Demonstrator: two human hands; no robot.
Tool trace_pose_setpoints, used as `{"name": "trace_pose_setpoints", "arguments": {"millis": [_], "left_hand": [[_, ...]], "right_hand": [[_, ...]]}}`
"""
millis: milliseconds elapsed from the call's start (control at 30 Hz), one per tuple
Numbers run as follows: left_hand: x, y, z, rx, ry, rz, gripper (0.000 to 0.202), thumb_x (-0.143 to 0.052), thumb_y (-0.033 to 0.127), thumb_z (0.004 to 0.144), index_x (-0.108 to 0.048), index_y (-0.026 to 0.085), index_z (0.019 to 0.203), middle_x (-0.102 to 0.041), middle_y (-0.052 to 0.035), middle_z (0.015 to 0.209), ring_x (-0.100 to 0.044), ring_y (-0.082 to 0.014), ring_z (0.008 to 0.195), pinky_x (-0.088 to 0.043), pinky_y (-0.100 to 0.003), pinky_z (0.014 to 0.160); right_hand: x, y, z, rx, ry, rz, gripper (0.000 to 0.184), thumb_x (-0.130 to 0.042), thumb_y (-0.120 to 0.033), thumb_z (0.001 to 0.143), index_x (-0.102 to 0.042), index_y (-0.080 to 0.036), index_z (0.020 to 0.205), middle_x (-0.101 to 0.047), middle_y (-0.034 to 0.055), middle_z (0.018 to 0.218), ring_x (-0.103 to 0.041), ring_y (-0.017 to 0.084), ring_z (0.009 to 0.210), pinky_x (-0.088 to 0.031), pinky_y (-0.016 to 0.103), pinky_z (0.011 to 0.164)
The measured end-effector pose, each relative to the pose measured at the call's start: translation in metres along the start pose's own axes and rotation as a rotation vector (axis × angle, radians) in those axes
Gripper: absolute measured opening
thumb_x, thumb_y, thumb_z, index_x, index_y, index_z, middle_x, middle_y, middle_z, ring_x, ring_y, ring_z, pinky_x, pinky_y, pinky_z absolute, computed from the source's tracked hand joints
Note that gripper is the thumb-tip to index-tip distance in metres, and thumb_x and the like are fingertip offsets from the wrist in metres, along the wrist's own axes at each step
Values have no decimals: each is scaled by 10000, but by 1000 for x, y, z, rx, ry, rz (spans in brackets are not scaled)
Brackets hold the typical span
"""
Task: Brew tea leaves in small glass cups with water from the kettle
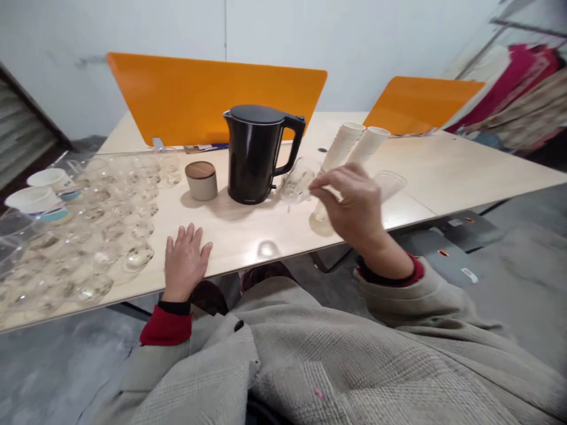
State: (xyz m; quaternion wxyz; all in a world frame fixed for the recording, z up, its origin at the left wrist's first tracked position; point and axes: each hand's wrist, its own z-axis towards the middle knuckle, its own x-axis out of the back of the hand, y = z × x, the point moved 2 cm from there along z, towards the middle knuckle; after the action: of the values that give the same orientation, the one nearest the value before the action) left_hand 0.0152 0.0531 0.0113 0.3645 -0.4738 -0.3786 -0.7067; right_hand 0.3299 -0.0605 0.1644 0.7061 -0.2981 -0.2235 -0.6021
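My left hand (185,262) lies flat at the front of the table, fingers spread, holding nothing. To its left stand many clear plastic cups (139,254). My right hand (352,203) is raised, thumb and fingers pinched together; what is between them, if anything, I cannot make out. Below and behind it stands a clear cup (319,223), partly hidden by the hand. A black electric kettle (250,159) stands between my hands, its handle to the right. Beside the handle is a clear, glass-like vessel (299,180). Left of the kettle sits a beige canister (202,184) with a wooden lid.
Two leaning stacks of white paper cups (343,144) stand behind my right hand, with clear cups (392,182) lying to their right. Two printed paper cups (38,203) are at far left. Orange dividers (190,97) line the table (239,236). Grey stools (438,254) stand below at right.
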Motion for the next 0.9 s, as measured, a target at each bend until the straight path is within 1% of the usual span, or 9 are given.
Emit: {"name": "trace_pose_setpoints", "arguments": {"millis": [100, 200, 267, 367, 500, 633, 733, 800, 900], "left_hand": [[-2, -3, 0, 35, 26, -49, 568, -374, 402, 1079, -596, 126, 1523, -534, -184, 1671, -412, -391, 1613, -307, -640, 1314], [-4, -6, -1, 60, 34, -89, 578, -360, 374, 1077, -574, 94, 1536, -521, -195, 1676, -420, -383, 1612, -299, -632, 1325], [-3, -6, -1, 67, 29, -107, 579, -363, 367, 1077, -568, 88, 1541, -512, -193, 1681, -420, -379, 1614, -291, -628, 1332], [0, -4, -1, 84, 6, -125, 575, -368, 367, 1081, -567, 95, 1547, -513, -177, 1685, -413, -374, 1619, -287, -623, 1340], [5, 0, -2, 99, -24, -124, 575, -374, 355, 1087, -556, 79, 1558, -526, -170, 1677, -406, -371, 1624, -283, -611, 1347], [6, 1, -3, 79, -12, -109, 558, -377, 350, 1094, -575, 79, 1539, -540, -173, 1664, -417, -370, 1618, -298, -612, 1340], [4, 0, -3, 74, -4, -100, 550, -387, 349, 1094, -584, 79, 1530, -544, -173, 1661, -422, -372, 1616, -300, -616, 1338], [3, 0, -3, 77, -1, -94, 546, -393, 347, 1094, -585, 81, 1530, -546, -172, 1660, -422, -366, 1616, -302, -605, 1340], [2, 0, -3, 75, 9, -86, 534, -407, 343, 1090, -591, 90, 1522, -554, -172, 1653, -432, -359, 1612, -310, -603, 1338]], "right_hand": [[-55, -35, 2, 96, -131, 200, 268, -540, -337, 1073, -746, -273, 914, -774, 59, 912, -645, 275, 951, -512, 457, 942], [-107, -63, 9, 117, -262, 295, 245, -549, -249, 1052, -750, -255, 913, -789, 62, 950, -629, 272, 987, -500, 424, 931], [-131, -79, 16, 120, -344, 292, 228, -558, -215, 1044, -752, -240, 926, -794, 71, 982, -614, 271, 1007, -480, 409, 925], [-153, -99, 26, 145, -435, 236, 228, -554, -180, 1047, -752, -223, 942, -794, 86, 1021, -597, 271, 1050, -443, 391, 920], [-171, -115, 29, 181, -508, 177, 243, -543, -170, 1059, -764, -225, 973, -808, 88, 1086, -592, 288, 1111, -417, 404, 908], [-181, -118, 23, 196, -522, 167, 252, -539, -193, 1070, -773, -227, 983, -815, 97, 1107, -592, 301, 1119, -425, 427, 909], [-178, -117, 20, 190, -515, 182, 211, -577, -215, 1059, -785, -222, 1020, -813, 110, 1124, -594, 310, 1147, -441, 442, 949], [-171, -115, 22, 186, -497, 217, 171, -637, -225, 1029, -786, -214, 1113, -803, 114, 1210, -594, 316, 1198, -458, 450, 992], [-157, -105, 34, 171, -391, 271, 268, -659, -261, 1013, -754, -209, 1258, -776, 113, 1295, -593, 322, 1234, -483, 461, 1042]]}}
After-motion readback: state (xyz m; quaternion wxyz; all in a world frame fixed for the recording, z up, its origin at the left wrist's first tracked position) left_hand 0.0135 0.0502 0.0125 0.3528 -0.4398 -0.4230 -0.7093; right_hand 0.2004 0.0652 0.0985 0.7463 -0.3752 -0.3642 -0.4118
